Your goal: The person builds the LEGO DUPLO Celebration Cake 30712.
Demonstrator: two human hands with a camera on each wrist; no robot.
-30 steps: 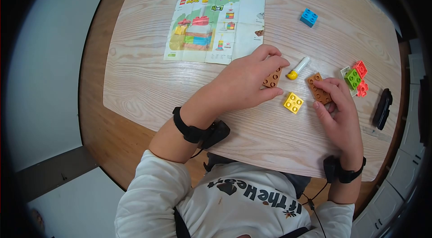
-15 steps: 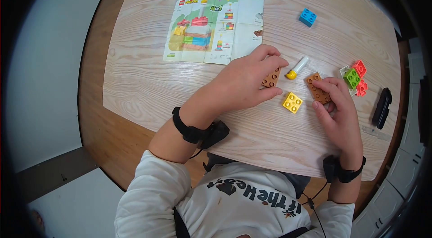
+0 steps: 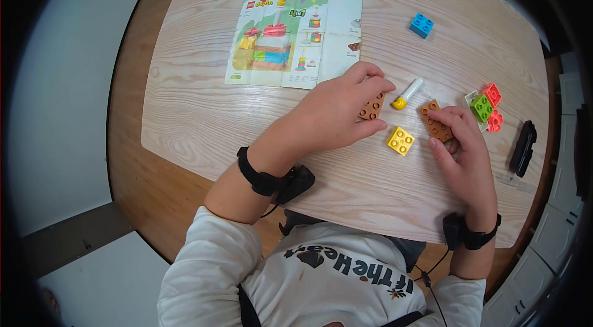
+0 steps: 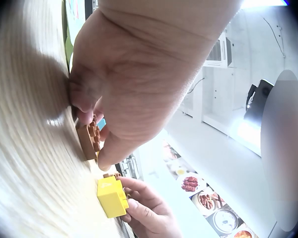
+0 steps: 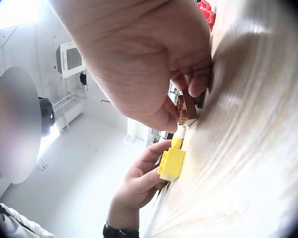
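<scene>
Two brown studded bricks lie on the table, one by each hand. My left hand [image 3: 340, 108] has its fingers and thumb around the left brown brick [image 3: 371, 108], also visible in the left wrist view as a brown brick [image 4: 87, 142]. The right brown brick [image 3: 432, 118] is held by my right hand [image 3: 466, 145], index finger across its top and thumb at its near edge. Between the hands sit a yellow brick [image 3: 401, 141] and, farther back, a white stick with a yellow end [image 3: 407, 93]; neither is touched. The palms hide parts of both brown bricks.
A creased instruction sheet [image 3: 294, 38] lies at the back left. A blue brick [image 3: 421, 25] is at the back right. Right of my right hand are a green brick [image 3: 481, 108], red pieces [image 3: 492, 94] and a black object [image 3: 523, 148] near the table's edge.
</scene>
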